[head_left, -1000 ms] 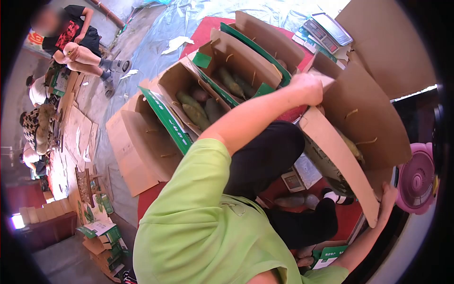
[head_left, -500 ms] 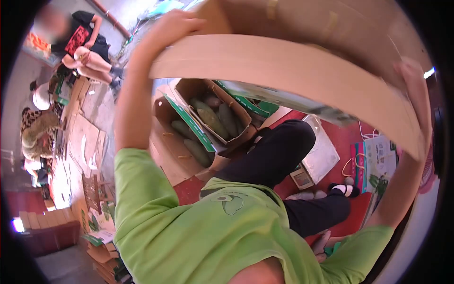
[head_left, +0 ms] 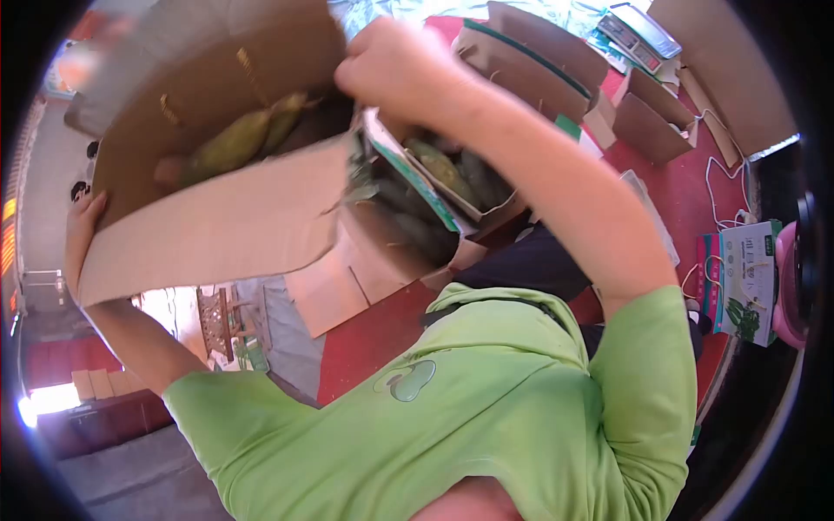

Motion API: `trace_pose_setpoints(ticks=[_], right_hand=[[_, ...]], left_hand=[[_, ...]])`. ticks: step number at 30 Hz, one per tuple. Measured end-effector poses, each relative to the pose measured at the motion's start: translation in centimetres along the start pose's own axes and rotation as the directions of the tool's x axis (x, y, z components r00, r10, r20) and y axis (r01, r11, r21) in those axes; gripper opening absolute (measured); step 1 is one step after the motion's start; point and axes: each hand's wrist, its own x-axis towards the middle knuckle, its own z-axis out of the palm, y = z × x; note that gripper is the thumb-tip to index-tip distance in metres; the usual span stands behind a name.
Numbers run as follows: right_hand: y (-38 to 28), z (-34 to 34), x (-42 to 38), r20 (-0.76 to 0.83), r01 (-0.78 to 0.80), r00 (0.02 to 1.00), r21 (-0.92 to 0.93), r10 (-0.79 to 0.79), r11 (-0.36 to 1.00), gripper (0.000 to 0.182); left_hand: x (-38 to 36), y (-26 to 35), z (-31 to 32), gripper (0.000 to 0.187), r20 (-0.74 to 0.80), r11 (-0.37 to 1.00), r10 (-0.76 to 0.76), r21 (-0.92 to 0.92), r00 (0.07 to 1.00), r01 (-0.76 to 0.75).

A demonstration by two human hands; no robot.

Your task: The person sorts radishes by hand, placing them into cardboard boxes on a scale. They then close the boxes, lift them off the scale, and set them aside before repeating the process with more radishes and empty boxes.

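Observation:
I hold an open brown cardboard box (head_left: 217, 217) raised at the left, tilted so its inside shows. Green elongated produce (head_left: 239, 139) lies in it. My left hand (head_left: 82, 217) grips the box's lower left corner. My right hand (head_left: 391, 61) reaches across at the top and is closed on the box's upper right edge. My green shirt fills the lower part of the view.
Two open boxes of green produce (head_left: 443, 174) stand on the red mat (head_left: 686, 200) in front of my legs. Folded empty cartons (head_left: 643, 122) and a weighing scale (head_left: 638, 30) lie at the top right. A printed carton (head_left: 738, 278) and a pink fan (head_left: 790, 286) sit at the right.
The box has swung from my right side, up past my face, over to my left. Both hands have stayed on it throughout.

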Motion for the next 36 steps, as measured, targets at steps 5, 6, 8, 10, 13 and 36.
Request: trace_pose_setpoints(ticks=[5, 6, 8, 10, 13, 36], right_hand=[[-1.6, 12.8, -2.6, 0.177, 0.049, 0.982, 0.091, -0.065, 0.995, 0.021], [-2.0, 14.2, -3.6, 0.256, 0.017, 0.965, 0.155, -0.057, 0.988, 0.021], [-1.8, 17.7, -5.1, 0.348, 0.0, 0.936, 0.164, -0.058, 0.987, 0.022], [-0.7, 20.4, -6.9, 0.41, -0.042, 0.912, 0.162, -0.029, 0.986, 0.022], [2.1, 24.2, -9.7, 0.527, -0.132, 0.845, 0.046, 0.088, 0.99, 0.023], [12.5, 18.2, -12.4, 0.818, -0.44, 0.519, 0.005, 0.25, 0.898, 0.031]], left_hand=[[-2.3, -10.4, -7.1, 0.028, 0.069, 0.939, -0.318, 0.162, 0.946, 0.304], [-2.0, -14.8, -10.3, 0.025, 0.065, 0.924, -0.344, 0.201, 0.937, 0.326], [-3.1, -20.1, -10.8, 0.021, 0.065, 0.887, -0.397, 0.282, 0.916, 0.365], [-5.3, -21.3, -4.9, 0.019, 0.055, 0.855, -0.431, 0.345, 0.901, 0.388], [-5.3, -30.4, -2.8, 0.023, 0.089, 0.865, -0.455, 0.281, 0.886, 0.416], [6.0, -30.6, 16.1, 0.018, -0.001, 0.976, -0.217, -0.003, 0.976, 0.217]])
